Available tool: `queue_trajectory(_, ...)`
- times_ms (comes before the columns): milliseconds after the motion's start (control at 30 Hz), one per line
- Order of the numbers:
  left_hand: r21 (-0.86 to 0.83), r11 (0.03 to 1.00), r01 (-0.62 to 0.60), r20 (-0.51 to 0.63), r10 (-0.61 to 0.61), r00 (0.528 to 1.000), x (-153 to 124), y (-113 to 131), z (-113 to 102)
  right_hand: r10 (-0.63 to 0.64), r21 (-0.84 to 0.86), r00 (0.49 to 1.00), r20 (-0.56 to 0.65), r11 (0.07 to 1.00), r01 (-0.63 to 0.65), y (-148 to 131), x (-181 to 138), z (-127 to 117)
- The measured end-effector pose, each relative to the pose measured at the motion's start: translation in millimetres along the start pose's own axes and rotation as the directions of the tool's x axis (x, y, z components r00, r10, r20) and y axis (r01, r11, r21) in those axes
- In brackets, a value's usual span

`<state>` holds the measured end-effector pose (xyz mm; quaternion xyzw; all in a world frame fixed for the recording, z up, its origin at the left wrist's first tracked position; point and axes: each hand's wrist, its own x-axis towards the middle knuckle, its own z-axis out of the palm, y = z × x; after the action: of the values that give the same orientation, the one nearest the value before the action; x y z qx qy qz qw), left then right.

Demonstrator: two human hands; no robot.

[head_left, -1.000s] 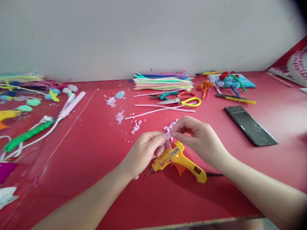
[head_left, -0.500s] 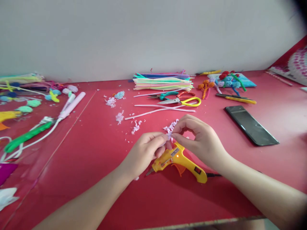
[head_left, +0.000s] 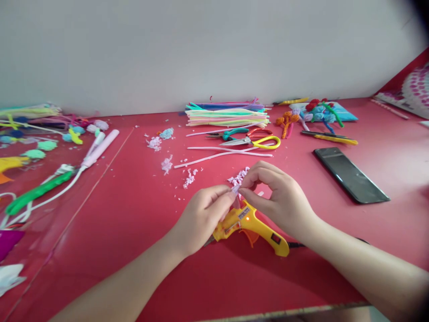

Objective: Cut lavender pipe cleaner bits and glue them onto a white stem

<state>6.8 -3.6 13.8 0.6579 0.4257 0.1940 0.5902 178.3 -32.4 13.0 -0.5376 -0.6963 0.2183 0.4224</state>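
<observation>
My left hand (head_left: 204,214) and my right hand (head_left: 281,197) meet above the red table (head_left: 140,250), both pinching one small pale lilac fuzzy piece (head_left: 235,189) between their fingertips. Just below them a yellow glue gun (head_left: 254,226) lies on its side with a small orange light lit, its cord leading off right. A little heap of pale pink clippings (head_left: 238,176) lies just behind my right fingers.
Behind lie pink pipe cleaners (head_left: 228,153), yellow-handled scissors (head_left: 258,142), teal-handled pliers (head_left: 231,133) and a stack of coloured pipe cleaners (head_left: 228,115). A black phone (head_left: 350,175) lies at right, finished pipe-cleaner flowers (head_left: 318,112) beyond it. A pink wand with white cord (head_left: 97,150) and pompoms sit left.
Both hands stay pinched on the lilac piece; my left fingers have stretched slightly forward and my right hand has shifted a little. Nothing else has moved.
</observation>
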Motion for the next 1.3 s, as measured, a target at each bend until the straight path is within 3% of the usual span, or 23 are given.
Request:
queue_trajectory(200, -0.026, 1.0, -0.014, 0.004, 0.014, 1.0, 0.9, 2.9, 1.2, -0.056, -0.004, 0.998, -0.025, 0.998, 0.056, 1.1, -1.3, -0.6)
queue_trajectory(567, -0.183, 0.982, 0.052, 0.136, -0.027, 0.99, 2.9, -4.7, -1.8, -0.248, -0.081, 0.966, -0.074, 0.967, 0.242, 3.4, -2.4, -3.4)
queue_trajectory(800, -0.227, 0.969, 0.093, 0.159, -0.057, 0.986, 3.4, -4.4, -0.2, -0.273, -0.117, 0.959, -0.074, 0.958, 0.264, 5.5, -4.9, -1.7)
queue_trajectory(1133, -0.16, 0.984, 0.074, 0.131, -0.053, 0.99, 3.3, -3.4, 1.5, -0.248, -0.111, 0.968, -0.05, 0.964, 0.241, 7.2, -4.9, -0.1)
queue_trajectory(1300, -0.034, 0.999, -0.006, 0.048, 0.008, 0.999, -0.7, 2.8, 3.9, -0.235, -0.116, 0.971, -0.049, 0.967, 0.228, 6.7, -6.1, -0.2)
